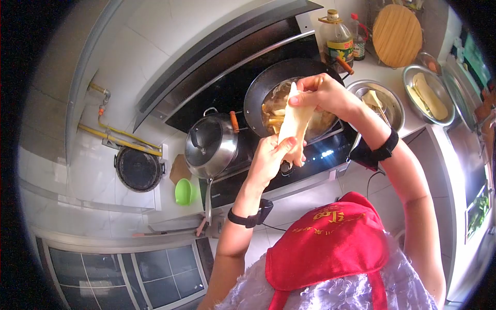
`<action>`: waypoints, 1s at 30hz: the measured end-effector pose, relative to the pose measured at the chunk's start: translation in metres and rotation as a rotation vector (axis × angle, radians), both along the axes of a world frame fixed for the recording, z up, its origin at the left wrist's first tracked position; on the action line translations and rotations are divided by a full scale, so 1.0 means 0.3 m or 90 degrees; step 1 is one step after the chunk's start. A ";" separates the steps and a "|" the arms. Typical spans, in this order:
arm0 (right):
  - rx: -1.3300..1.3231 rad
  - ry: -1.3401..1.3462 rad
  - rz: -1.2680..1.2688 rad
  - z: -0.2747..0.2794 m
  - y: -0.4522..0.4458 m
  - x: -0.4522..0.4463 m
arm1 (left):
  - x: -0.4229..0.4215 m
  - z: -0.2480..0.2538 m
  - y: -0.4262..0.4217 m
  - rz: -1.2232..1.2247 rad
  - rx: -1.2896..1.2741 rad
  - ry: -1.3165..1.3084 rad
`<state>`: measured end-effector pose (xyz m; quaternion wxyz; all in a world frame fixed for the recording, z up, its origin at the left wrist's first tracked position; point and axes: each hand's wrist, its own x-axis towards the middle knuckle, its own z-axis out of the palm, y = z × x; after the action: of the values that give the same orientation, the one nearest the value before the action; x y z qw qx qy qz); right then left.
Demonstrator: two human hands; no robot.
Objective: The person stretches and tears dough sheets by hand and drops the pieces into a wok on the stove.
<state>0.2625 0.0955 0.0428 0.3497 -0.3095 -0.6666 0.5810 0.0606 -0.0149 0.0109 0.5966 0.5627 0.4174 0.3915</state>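
A pale strip of dough (296, 123) is stretched between my two hands above the wok. My left hand (271, 157) grips its lower end, thumb on top, near the wok's front edge. Its upper end is pinched between the thumb and fingers of my right hand (324, 95). Below them, the dark wok (254, 101) sits on the stove, holding brownish liquid and yellowish pieces of food (274, 120). My hands and the dough hide part of the wok's contents.
Left of the wok stands a lidded steel pan (211, 147), its handle pointing toward me. A green bowl (183, 191) is farther left. To the right are a metal bowl with a utensil (395, 101), a bowl of dough strips (430, 98), an oil bottle (339, 41) and a round wooden board (397, 36).
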 end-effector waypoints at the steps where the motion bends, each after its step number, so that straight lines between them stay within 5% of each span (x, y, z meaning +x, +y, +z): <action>1: -0.002 0.016 0.006 -0.003 0.009 0.009 | -0.004 -0.001 -0.006 -0.004 0.001 0.002; 16: 0.064 -0.038 0.009 0.021 0.071 0.047 | -0.101 -0.060 -0.058 0.098 -0.013 0.048; 30: 0.290 -0.267 0.012 0.068 0.191 -0.107 | -0.170 -0.161 -0.037 0.223 -0.106 -0.248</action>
<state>0.2304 0.1529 0.0632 0.2594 -0.3306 -0.8400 0.3432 0.0095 -0.0259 -0.0375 0.6331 0.3451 0.4164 0.5538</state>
